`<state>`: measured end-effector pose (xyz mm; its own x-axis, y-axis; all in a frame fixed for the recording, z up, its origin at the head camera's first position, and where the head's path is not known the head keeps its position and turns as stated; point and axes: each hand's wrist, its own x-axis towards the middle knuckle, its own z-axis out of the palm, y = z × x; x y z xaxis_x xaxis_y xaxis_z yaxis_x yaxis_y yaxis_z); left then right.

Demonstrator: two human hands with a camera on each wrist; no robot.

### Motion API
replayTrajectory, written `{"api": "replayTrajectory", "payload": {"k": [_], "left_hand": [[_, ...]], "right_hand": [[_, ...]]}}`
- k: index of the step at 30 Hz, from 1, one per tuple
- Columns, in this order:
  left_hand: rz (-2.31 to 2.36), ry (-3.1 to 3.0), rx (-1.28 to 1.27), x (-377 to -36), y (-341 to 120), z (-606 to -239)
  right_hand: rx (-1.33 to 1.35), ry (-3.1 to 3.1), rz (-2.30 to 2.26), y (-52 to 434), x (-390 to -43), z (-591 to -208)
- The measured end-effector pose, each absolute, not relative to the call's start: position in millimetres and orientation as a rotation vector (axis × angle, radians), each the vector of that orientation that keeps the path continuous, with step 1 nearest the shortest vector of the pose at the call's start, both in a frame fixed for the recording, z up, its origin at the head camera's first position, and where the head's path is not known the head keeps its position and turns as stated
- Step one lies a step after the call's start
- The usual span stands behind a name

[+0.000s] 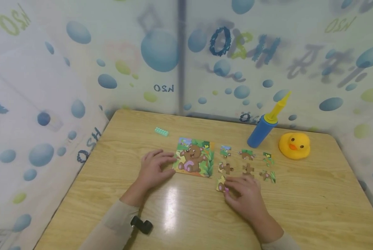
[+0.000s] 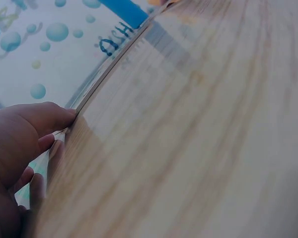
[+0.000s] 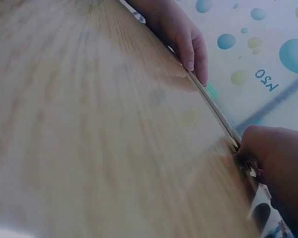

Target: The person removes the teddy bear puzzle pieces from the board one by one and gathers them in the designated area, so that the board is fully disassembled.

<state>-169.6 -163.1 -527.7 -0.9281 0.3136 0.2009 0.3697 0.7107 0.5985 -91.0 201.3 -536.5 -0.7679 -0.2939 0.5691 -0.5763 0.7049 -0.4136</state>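
Wood table (image 1: 314, 208): right hand (image 1: 246, 198) half-hides puzzle piece (image 1: 220, 184); left hand (image 1: 153, 168) steadies board (image 1: 194, 158).

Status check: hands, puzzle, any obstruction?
Left hand rests on bear jigsaw board edge. Right hand touches loose cardboard puzzle piece. Other loose pieces beside board, nothing blocking.

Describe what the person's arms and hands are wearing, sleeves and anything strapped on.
Both arms are covered by long beige sleeves that end at the wrists: the left sleeve and the right sleeve. The left hand and right hand are bare, with no gloves and no rings that show. A small black device sits at the left sleeve, near the wrist.
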Motion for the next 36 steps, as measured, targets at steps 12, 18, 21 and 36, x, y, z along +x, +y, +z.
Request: {"api": "replayTrajectory", "payload": {"k": [12,18,21,36], "left_hand": [[-0.997,-2.797,-0.592,-172.5,-162.3,-531.5],[-1.011,-2.812,-0.587,-170.7,-162.2,-532.2],[-1.006,-2.806,-0.585,-170.6,-162.6,-531.4],[-1.002,-2.824,-0.581,-171.2,-163.7,-529.8]], "right_hand": [[0.676,-2.457,0.86,205.6,-86.1,-533.5],[0.699,-2.464,0.84,205.1,-85.5,-534.8],[0.708,-2.462,0.846,204.4,-85.8,-536.2],[0.828,-2.324,0.879,189.6,-99.3,-537.7]]}}
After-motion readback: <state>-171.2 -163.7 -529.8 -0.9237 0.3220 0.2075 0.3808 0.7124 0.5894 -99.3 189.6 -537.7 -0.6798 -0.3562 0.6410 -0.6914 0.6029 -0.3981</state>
